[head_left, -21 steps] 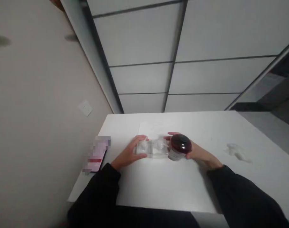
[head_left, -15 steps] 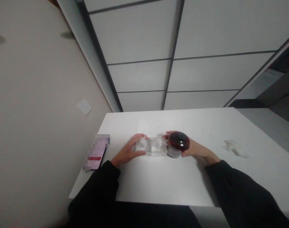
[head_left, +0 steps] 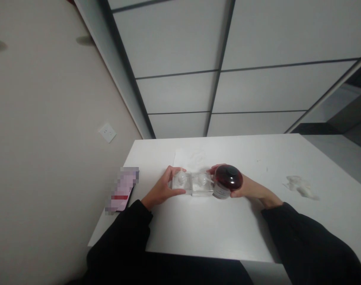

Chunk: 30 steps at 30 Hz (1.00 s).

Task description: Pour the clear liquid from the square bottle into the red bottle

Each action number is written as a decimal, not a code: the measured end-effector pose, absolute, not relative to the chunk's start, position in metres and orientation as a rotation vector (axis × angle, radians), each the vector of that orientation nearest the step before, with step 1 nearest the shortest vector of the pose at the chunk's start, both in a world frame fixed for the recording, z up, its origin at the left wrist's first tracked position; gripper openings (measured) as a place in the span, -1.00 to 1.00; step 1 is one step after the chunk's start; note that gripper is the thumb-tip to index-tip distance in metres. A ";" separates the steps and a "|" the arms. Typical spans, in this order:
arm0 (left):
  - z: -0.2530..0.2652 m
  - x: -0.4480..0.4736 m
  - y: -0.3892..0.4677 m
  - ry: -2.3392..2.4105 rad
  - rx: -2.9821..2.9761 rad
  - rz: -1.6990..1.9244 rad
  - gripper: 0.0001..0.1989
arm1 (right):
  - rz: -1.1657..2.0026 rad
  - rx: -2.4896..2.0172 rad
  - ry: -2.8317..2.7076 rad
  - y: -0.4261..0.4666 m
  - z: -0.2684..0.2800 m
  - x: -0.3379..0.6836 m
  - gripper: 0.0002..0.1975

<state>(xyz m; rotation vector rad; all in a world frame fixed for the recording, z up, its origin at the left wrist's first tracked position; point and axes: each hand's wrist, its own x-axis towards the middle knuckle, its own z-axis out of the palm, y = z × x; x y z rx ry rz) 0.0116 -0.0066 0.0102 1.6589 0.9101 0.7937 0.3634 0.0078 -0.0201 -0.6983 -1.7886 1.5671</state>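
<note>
Honestly, barely anything's moved just now: left hand (head_left: 162, 190) has its fingers round one clear bottle (head_left: 182, 183), right hand (head_left: 242, 187) grips the red bottle (head_left: 227, 178), middle bottle (head_left: 202, 187) sits between on the table (head_left: 204, 227), so the row's holding.

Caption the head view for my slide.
Left hand clasps a clear container, right hand a dark-topped jar, another clear container between.

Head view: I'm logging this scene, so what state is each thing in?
Left hand, gripping left clear container
Right hand, gripping dark-red-topped container
Left clear container, held
Right clear container, beside the left one
Dark-red-topped container, held, dark top up
Phone, face up, screen lit
Wall socket, nothing plugged in
Pale scrap, crumpled, on the white table
</note>
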 end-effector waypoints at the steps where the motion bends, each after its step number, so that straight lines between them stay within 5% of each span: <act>1: 0.010 0.012 -0.006 0.904 1.655 0.796 -0.39 | 1.571 -0.690 -1.787 0.008 -0.021 0.364 -0.09; 30: 0.018 0.011 -0.009 0.936 1.753 0.691 -0.34 | 1.619 -0.729 -1.759 0.004 -0.012 0.365 -0.06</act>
